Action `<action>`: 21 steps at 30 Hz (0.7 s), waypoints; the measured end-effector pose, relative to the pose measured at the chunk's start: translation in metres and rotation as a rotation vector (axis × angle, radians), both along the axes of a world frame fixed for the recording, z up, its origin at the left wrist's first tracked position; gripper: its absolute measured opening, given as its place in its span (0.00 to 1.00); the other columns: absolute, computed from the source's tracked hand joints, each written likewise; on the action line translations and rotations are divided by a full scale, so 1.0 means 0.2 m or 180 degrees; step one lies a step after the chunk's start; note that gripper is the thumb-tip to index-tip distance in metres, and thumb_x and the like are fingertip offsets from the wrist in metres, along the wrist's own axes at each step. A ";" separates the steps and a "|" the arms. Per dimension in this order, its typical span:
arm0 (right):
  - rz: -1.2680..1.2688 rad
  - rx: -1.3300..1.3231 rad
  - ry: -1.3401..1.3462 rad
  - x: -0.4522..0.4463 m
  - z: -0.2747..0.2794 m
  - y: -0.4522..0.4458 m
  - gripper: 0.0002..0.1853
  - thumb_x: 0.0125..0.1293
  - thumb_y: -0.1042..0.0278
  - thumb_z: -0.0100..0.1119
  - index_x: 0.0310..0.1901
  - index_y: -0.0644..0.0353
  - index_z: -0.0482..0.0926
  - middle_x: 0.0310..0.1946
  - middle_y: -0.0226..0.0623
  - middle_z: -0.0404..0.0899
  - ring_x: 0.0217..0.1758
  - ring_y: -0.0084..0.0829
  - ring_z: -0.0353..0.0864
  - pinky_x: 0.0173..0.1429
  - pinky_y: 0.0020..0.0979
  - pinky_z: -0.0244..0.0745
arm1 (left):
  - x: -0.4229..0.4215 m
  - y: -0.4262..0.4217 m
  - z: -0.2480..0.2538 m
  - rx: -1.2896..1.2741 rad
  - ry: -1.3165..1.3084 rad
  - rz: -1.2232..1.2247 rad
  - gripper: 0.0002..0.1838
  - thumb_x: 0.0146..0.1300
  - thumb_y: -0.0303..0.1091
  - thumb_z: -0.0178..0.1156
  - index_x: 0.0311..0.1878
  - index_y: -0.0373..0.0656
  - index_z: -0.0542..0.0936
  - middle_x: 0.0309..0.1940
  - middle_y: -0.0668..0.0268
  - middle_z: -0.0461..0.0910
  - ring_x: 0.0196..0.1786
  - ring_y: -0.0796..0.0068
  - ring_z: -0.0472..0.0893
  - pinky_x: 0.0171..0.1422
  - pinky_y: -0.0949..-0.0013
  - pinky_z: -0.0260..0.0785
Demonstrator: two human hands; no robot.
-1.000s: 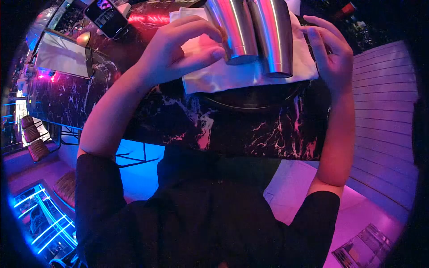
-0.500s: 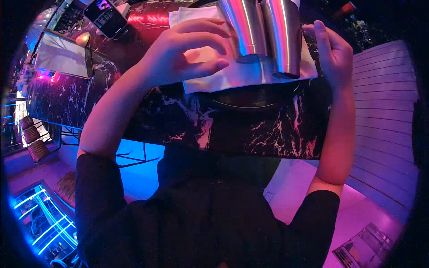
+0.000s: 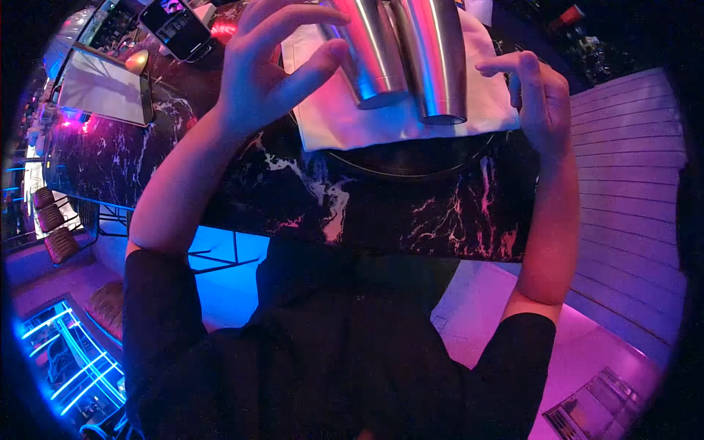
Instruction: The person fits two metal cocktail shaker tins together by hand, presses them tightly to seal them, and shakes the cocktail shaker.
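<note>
Two tall metal shaker tins, the left tin [image 3: 375, 62] and the right tin [image 3: 438, 66], stand side by side on a folded white cloth [image 3: 484, 81]. Their upper ends run out of the top of the view. My left hand [image 3: 268, 62] is beside the left tin, thumb and fingers spread, with fingertips overlapping its side; whether they touch it I cannot tell. To the right of the tins, my right hand [image 3: 543, 95] is raised over the cloth's edge, index finger extended and the others loosely bent. It holds nothing and is apart from the right tin.
Under the cloth is a round dark tray [image 3: 411, 174] on a black marbled table [image 3: 308, 209]. A phone [image 3: 174, 28] is propped at the back left, near a white-faced tablet or board [image 3: 103, 88]. A slatted white surface [image 3: 627, 183] lies at the right.
Both tins have shifted left across the cloth. My left hand has moved left and upward with its fingers spread; my right hand has its index finger extended toward the tins.
</note>
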State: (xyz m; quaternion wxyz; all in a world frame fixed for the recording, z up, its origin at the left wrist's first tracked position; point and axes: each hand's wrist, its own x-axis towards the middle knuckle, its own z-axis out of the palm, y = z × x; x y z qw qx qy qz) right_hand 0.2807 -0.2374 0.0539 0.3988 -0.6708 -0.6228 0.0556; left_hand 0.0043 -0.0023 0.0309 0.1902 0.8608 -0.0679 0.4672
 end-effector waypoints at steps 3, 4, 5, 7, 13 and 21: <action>0.0090 0.0221 -0.0092 0.00 -0.01 0.03 0.29 0.86 0.51 0.43 0.41 0.63 0.90 0.35 0.36 0.88 0.37 0.25 0.84 0.47 0.30 0.77 | -0.02 -0.06 0.07 0.0340 -0.0040 0.0508 0.15 0.61 0.32 0.74 0.50 0.40 0.86 0.61 0.53 0.79 0.65 0.57 0.78 0.70 0.55 0.69; 0.0119 0.0296 -0.0125 0.01 -0.02 0.03 0.29 0.86 0.51 0.43 0.41 0.64 0.90 0.35 0.37 0.89 0.38 0.26 0.85 0.48 0.31 0.77 | -0.03 -0.05 0.05 0.0222 0.0212 0.0660 0.16 0.65 0.34 0.72 0.54 0.40 0.85 0.62 0.54 0.78 0.66 0.57 0.77 0.72 0.54 0.68; 0.0111 0.0241 -0.0077 0.02 -0.02 0.03 0.29 0.86 0.51 0.43 0.41 0.64 0.90 0.35 0.39 0.89 0.41 0.28 0.86 0.50 0.32 0.78 | -0.04 -0.04 0.04 0.0101 0.0465 0.0812 0.18 0.68 0.36 0.69 0.57 0.39 0.84 0.63 0.54 0.78 0.68 0.58 0.76 0.73 0.54 0.67; 0.0104 0.0182 -0.0026 0.03 -0.03 0.03 0.29 0.86 0.51 0.43 0.42 0.65 0.89 0.36 0.40 0.89 0.43 0.30 0.87 0.52 0.33 0.78 | -0.05 0.00 -0.02 -0.0428 0.0679 0.0838 0.10 0.69 0.34 0.69 0.47 0.39 0.85 0.53 0.58 0.82 0.58 0.66 0.80 0.62 0.61 0.71; -0.0042 0.0270 0.0071 0.03 -0.03 0.03 0.30 0.86 0.49 0.43 0.42 0.64 0.90 0.35 0.39 0.88 0.41 0.27 0.86 0.50 0.31 0.78 | -0.07 -0.01 -0.07 -0.1992 0.1079 0.0343 0.10 0.70 0.36 0.70 0.36 0.40 0.88 0.31 0.67 0.87 0.39 0.79 0.84 0.49 0.70 0.76; -0.0572 0.0307 0.0520 0.05 -0.04 0.04 0.31 0.85 0.46 0.45 0.39 0.63 0.90 0.19 0.22 0.73 0.24 0.15 0.64 0.30 0.26 0.60 | -0.03 -0.03 -0.03 -0.0370 0.0501 0.0135 0.08 0.72 0.31 0.67 0.42 0.36 0.89 0.37 0.64 0.89 0.45 0.73 0.86 0.53 0.68 0.77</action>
